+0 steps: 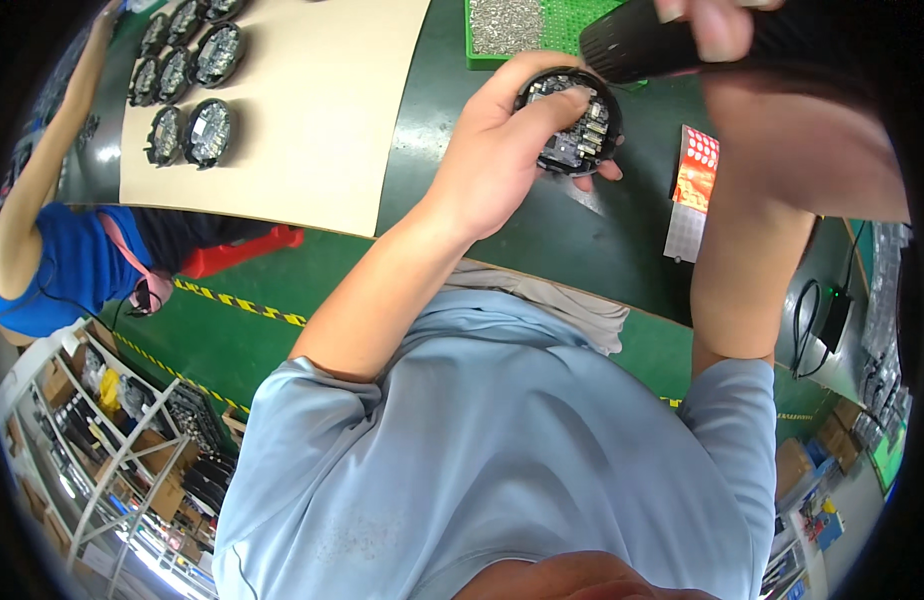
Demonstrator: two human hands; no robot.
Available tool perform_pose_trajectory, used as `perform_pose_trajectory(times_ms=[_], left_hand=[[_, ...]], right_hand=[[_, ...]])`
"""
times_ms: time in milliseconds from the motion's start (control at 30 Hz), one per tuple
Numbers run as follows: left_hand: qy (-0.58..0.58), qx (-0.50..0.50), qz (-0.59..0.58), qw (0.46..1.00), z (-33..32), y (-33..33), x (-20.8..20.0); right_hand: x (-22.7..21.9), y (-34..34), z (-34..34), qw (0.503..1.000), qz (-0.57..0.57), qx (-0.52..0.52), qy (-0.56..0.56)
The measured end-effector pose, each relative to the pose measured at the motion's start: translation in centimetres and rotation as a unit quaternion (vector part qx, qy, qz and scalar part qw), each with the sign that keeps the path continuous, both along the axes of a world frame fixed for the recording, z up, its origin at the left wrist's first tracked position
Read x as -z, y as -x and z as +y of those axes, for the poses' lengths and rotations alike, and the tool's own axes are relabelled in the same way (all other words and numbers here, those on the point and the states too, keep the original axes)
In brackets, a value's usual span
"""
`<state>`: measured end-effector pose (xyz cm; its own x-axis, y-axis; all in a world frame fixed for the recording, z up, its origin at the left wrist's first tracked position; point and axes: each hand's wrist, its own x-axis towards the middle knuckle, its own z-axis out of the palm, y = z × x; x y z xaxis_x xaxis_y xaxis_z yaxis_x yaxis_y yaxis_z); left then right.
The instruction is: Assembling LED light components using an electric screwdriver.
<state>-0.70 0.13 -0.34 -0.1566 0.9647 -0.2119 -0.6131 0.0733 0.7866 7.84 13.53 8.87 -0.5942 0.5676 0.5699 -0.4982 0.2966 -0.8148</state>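
Observation:
My left hand (507,135) is closed around a round black housing (616,125) with an electronic circuit board (580,137) inside it. The thumb lies across the board while other fingertips show under the rim. Beyond it and to the right, my right hand (720,28) grips a thick black electric screwdriver (627,42). Its ribbed front end is close to the housing's far edge; the tip cannot be made out. Part of the right hand and wrist is smeared by motion.
Behind the housing is a green tray (562,25) with many small metal screws (506,25). Several similar round board assemblies (210,132) sit on a tan sheet (302,120) at left. A red-and-white card (696,170) lies at right. A person in blue (57,270) is at far left.

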Motion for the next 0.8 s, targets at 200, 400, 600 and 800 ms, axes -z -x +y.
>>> perform_pose_trajectory(times_ms=[200, 400, 600, 800], left_hand=[[-0.021, -0.018, -0.023, 0.999, -0.2, 0.2, -0.2], [-0.018, -0.014, -0.028, 0.999, -0.4, 0.2, 0.0], [-0.021, -0.028, -0.046, 0.998, -0.2, 0.1, -0.3], [-0.016, -0.018, -0.034, 0.999, -0.3, 0.1, -0.4]], right_hand=[[0.7, -0.8, 3.9, 1.0, 0.002, 0.019, -0.014], [1.0, 1.6, 4.5, 0.999, 0.008, 0.035, -0.018], [1.3, 1.8, 4.8, 0.999, 0.013, 0.028, -0.011], [1.2, 1.7, 5.0, 1.0, 0.023, 0.018, -0.008]])
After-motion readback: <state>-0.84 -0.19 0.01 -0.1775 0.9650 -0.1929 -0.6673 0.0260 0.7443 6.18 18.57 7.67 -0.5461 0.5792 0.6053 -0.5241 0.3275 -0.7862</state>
